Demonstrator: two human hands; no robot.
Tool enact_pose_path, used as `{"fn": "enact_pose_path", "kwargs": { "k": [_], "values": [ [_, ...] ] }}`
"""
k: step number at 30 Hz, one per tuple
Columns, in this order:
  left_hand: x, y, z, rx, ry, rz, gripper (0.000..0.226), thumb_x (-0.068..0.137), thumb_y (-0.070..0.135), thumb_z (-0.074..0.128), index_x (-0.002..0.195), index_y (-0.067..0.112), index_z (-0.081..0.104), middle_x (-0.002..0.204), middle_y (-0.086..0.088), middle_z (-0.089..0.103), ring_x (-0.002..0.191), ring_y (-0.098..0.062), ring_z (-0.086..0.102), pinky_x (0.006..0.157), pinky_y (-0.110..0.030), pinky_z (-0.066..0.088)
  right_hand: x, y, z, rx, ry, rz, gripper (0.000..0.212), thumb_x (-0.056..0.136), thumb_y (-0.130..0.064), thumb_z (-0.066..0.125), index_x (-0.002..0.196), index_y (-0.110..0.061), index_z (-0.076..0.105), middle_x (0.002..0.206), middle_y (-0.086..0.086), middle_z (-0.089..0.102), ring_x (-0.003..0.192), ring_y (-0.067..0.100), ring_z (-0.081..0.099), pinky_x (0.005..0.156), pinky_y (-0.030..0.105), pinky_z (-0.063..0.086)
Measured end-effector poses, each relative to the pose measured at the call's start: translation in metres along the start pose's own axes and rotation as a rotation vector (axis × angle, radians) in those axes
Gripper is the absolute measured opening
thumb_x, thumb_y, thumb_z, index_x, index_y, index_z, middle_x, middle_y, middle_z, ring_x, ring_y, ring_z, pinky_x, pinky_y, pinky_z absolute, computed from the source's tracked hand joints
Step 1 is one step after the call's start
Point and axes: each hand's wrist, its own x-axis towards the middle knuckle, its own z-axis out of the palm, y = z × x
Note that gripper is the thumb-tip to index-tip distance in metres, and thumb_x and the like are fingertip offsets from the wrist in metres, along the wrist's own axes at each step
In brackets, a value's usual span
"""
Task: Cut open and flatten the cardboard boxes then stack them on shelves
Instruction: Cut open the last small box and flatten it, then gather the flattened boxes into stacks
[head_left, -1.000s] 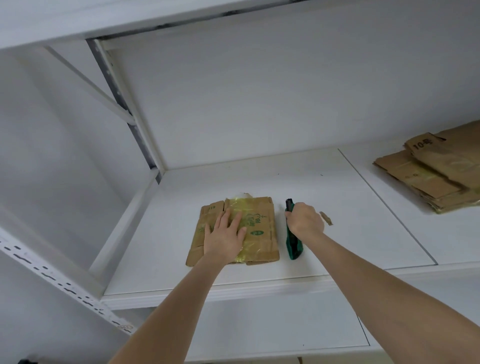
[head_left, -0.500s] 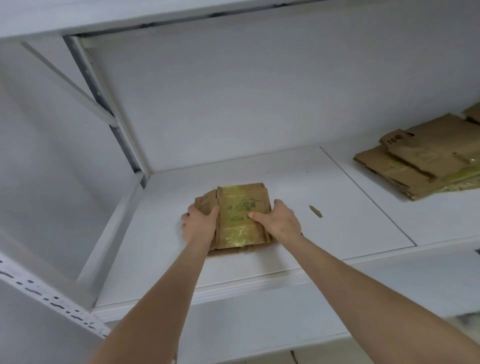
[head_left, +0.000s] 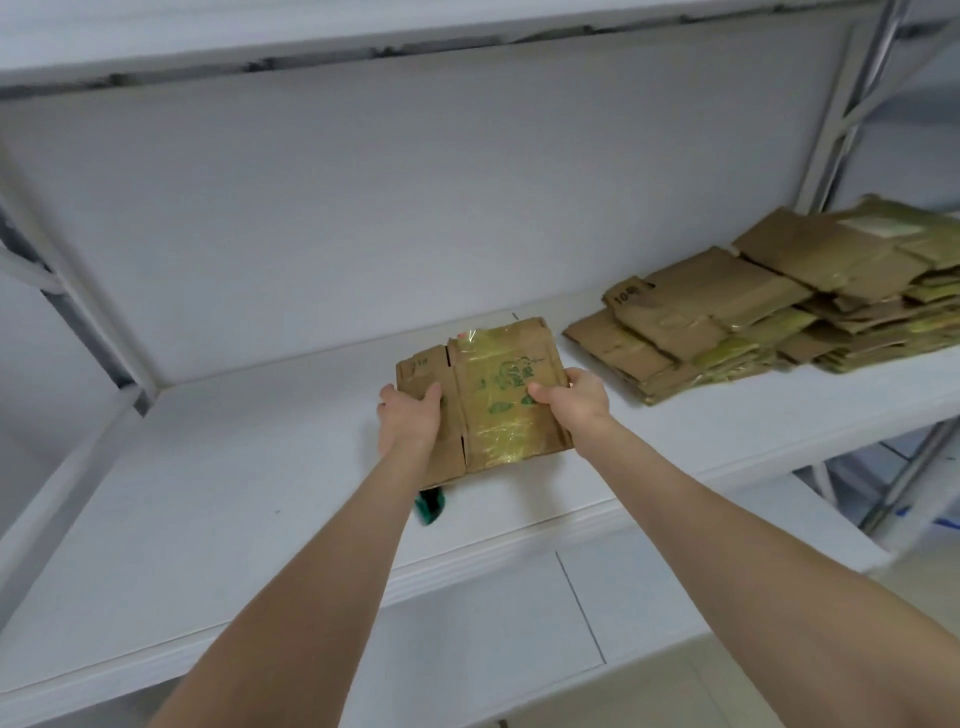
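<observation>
While the left hand (head_left: 410, 415) grips the flattened box (head_left: 498, 395) at its nine o'clock edge and the right hand (head_left: 576, 400) at three, thumbs on top, its long axis points to twelve. The stack (head_left: 727, 322) lies at two o'clock, nearer the right hand.

Both forearms (head_left: 322, 571), left hand (head_left: 410, 421), right hand (head_left: 576, 402) are bare.

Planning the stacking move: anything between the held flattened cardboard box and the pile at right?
Nothing visible. Left hand and right hand grip the taped brown flattened cardboard box; only bare white shelf separates it from the stack of flattened cardboard boxes. Green tool lies nearer, off-path.
</observation>
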Motion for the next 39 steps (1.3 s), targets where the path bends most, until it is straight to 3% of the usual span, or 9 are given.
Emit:
{"fn": "enact_pose_path", "kwargs": {
  "k": [5, 7, 9, 13, 16, 23, 28, 33, 39],
  "values": [
    [-0.039, 0.041, 0.080, -0.103, -0.056, -0.064, 0.055, 0.088, 0.046, 0.060, 0.124, 0.005, 0.052, 0.107, -0.008, 0.061, 0.087, -0.024, 0.054, 0.069, -0.031, 0.042, 0.038, 0.006, -0.100, -0.064, -0.007, -0.040, 0.035, 0.084, -0.025, 0.075, 0.115, -0.014, 0.063, 0.114, 0.005, 0.068, 0.102, 0.026, 0.064, 0.095, 0.044, 0.052],
    [-0.056, 0.060, 0.106, -0.142, -0.050, -0.097, 0.058, 0.079, 0.054, 0.061, 0.116, 0.010, 0.057, 0.097, -0.004, 0.062, 0.087, -0.024, 0.057, 0.078, -0.034, 0.048, 0.051, 0.003, -0.136, -0.094, -0.018, -0.060, 0.039, 0.085, -0.027, 0.074, 0.119, -0.013, 0.062, 0.114, 0.004, 0.067, 0.103, 0.025, 0.063, 0.095, 0.042, 0.052],
    [-0.063, 0.076, 0.129, -0.125, -0.031, -0.114, 0.068, 0.065, 0.066, 0.058, 0.112, 0.017, 0.057, 0.094, -0.001, 0.064, 0.093, -0.026, 0.060, 0.095, -0.047, 0.047, 0.066, -0.004, -0.166, -0.118, -0.038, -0.091, 0.028, 0.086, -0.027, 0.073, 0.109, -0.015, 0.062, 0.107, 0.002, 0.067, 0.096, 0.023, 0.063, 0.092, 0.039, 0.053],
    [-0.078, 0.113, 0.166, -0.178, -0.012, -0.075, 0.066, 0.075, 0.055, 0.061, 0.123, 0.012, 0.051, 0.107, -0.007, 0.063, 0.095, -0.028, 0.062, 0.089, -0.046, 0.053, 0.096, -0.019, -0.211, -0.166, -0.032, -0.140, 0.018, 0.086, -0.028, 0.073, 0.097, -0.021, 0.059, 0.101, 0.001, 0.066, 0.093, 0.022, 0.062, 0.089, 0.038, 0.052],
    [-0.077, 0.140, 0.188, -0.233, -0.001, -0.059, 0.051, 0.083, 0.043, 0.064, 0.119, 0.008, 0.052, 0.107, -0.008, 0.063, 0.093, -0.026, 0.061, 0.083, -0.039, 0.054, 0.119, -0.030, -0.234, -0.215, -0.021, -0.160, 0.018, 0.087, -0.031, 0.071, 0.099, -0.021, 0.062, 0.103, 0.001, 0.068, 0.092, 0.021, 0.063, 0.086, 0.036, 0.053],
    [-0.050, 0.195, 0.243, -0.357, -0.099, 0.042, 0.050, 0.086, 0.029, 0.072, 0.126, 0.006, 0.055, 0.115, -0.008, 0.064, 0.107, -0.030, 0.062, 0.096, -0.048, 0.051, 0.169, -0.064, -0.283, -0.417, 0.106, -0.237, 0.050, 0.089, -0.044, 0.066, 0.128, -0.015, 0.055, 0.121, 0.004, 0.064, 0.109, 0.028, 0.061, 0.092, 0.042, 0.051],
    [-0.040, 0.232, 0.285, -0.340, -0.085, 0.053, 0.039, 0.092, 0.021, 0.065, 0.127, 0.006, 0.055, 0.123, -0.011, 0.063, 0.110, -0.031, 0.060, 0.098, -0.047, 0.050, 0.201, -0.078, -0.318, -0.813, 0.208, -0.321, 0.059, 0.094, -0.046, 0.058, 0.142, -0.017, 0.039, 0.134, 0.011, 0.050, 0.119, 0.033, 0.054, 0.085, 0.040, 0.047],
    [-0.031, 0.244, 0.314, -0.199, -0.047, 0.040, 0.039, 0.094, 0.022, 0.062, 0.127, 0.004, 0.055, 0.124, -0.015, 0.062, 0.112, -0.033, 0.060, 0.099, -0.046, 0.049, 0.231, -0.072, -0.334, -1.214, 0.098, -0.410, 0.052, 0.095, -0.045, 0.054, 0.139, -0.018, 0.047, 0.138, 0.014, 0.046, 0.129, 0.033, 0.038, 0.096, 0.042, 0.040],
    [-0.044, 0.236, 0.328, 0.151, -0.013, -0.052, 0.061, 0.092, 0.037, 0.063, 0.139, 0.004, 0.042, 0.134, -0.014, 0.054, 0.121, -0.032, 0.053, 0.097, -0.035, 0.044, 0.243, -0.044, -0.329, -1.387, -0.173, -0.572, 0.036, 0.098, -0.033, 0.049, 0.127, -0.015, 0.059, 0.135, 0.011, 0.053, 0.130, 0.028, 0.040, 0.095, 0.039, 0.040]
  ]
}}
